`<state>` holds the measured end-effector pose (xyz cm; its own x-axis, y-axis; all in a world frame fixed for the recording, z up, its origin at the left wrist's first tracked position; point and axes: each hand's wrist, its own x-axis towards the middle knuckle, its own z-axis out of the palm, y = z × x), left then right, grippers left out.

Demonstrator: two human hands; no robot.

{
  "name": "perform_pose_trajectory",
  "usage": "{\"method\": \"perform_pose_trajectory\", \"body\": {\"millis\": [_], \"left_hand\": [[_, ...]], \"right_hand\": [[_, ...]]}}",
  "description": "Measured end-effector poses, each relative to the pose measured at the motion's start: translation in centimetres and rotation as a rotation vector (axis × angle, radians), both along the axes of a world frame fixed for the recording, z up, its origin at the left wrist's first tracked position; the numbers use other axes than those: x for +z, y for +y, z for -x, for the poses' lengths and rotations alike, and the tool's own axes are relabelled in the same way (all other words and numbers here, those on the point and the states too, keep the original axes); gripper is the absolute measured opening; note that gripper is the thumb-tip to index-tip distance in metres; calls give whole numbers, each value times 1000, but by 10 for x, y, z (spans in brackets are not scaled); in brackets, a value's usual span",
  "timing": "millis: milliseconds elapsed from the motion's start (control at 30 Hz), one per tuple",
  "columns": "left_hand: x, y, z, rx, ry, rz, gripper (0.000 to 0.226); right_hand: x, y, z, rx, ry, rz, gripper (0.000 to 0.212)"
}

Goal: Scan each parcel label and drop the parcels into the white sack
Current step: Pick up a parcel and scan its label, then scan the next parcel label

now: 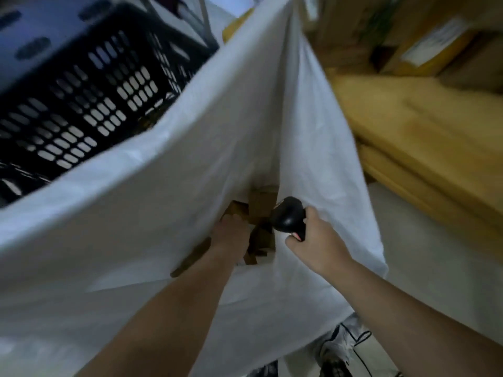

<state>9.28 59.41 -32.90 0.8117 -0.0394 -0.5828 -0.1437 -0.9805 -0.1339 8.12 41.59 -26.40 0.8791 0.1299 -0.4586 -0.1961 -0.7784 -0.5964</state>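
Observation:
The white sack (168, 186) fills most of the view, its mouth open towards me. Deep inside it lie brown cardboard parcels (261, 205). My left hand (231, 235) reaches into the sack among those parcels; its fingers are hidden, so I cannot tell whether it holds one. My right hand (313, 238) grips a black handheld scanner (290, 216) at the sack's opening and rests against the sack's right-hand fold.
A black perforated plastic crate (89, 99) stands behind the sack at the left. Stacked brown cardboard boxes (435, 126) fill the right side, some with white labels. Pale floor (435, 240) shows at the lower right, with my shoes (337, 349) below.

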Motion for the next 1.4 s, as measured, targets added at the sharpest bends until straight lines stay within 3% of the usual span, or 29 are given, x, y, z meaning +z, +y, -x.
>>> {"method": "perform_pose_trajectory", "body": {"millis": [167,300,400,733,900,1000,1200,1300,1400], "left_hand": [[113,-26,-1,-84,-133,151,28],[193,-62,-4,-218,-263,267,38],[246,-96,-11,-353,-362,348,40],[340,-232,-62,-632,-537,426,41],[358,-300,-108,-759,-606,279,62],[359,-334,-140,-794,-580,85,90],[343,-369,-153,-900,-474,-182,115],[346,-372,-149,-1010,-496,-214,117],[356,-374,-152,-1036,-615,-179,104]], "right_hand": [[77,-32,12,-244,-12,-175,36],[142,-67,21,-468,-119,-311,52],[183,-106,27,-607,-240,-349,41],[278,-230,18,-855,-436,-424,56],[298,-276,3,-927,-463,-438,57],[294,-296,-12,-980,-453,-457,53],[276,-328,-32,-1051,-436,-521,44],[268,-339,-37,-1042,-409,-568,44],[267,-346,-40,-1026,-402,-618,42]]}}
